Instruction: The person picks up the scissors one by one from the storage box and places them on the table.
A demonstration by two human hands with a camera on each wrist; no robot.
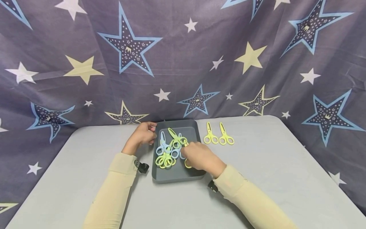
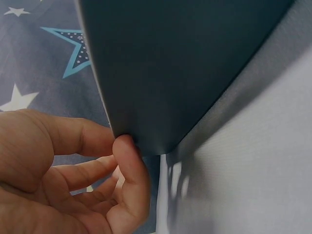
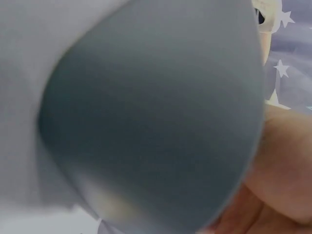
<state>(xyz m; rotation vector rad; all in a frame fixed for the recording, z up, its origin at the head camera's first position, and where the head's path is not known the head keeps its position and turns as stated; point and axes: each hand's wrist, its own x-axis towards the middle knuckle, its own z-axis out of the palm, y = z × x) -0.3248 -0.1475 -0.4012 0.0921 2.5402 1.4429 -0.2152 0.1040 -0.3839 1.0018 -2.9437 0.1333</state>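
Note:
A dark grey tray [image 1: 180, 176] lies on the table with several blue, green and yellow scissors in a loose pile. My left hand [image 1: 146, 133] is at its far left corner; in the left wrist view, thumb and forefinger pinch the edge of the tray [image 2: 161, 73]. Over the tray's right side, my right hand [image 1: 200, 157] grips yellow scissors [image 1: 187, 164], its fingers hiding their middle. Blue scissors [image 1: 162, 144] and green scissors [image 1: 174, 135] lie left of that hand. In the right wrist view the tray wall [image 3: 156, 117] hides most of the right hand [image 3: 287, 161].
Two yellow scissors [image 1: 210, 135] [image 1: 226, 136] lie side by side on the table, right of the tray, blades pointing away. A star-patterned dark cloth [image 1: 183, 63] hangs behind the pale table [image 1: 257, 178], close to the tray's far rim.

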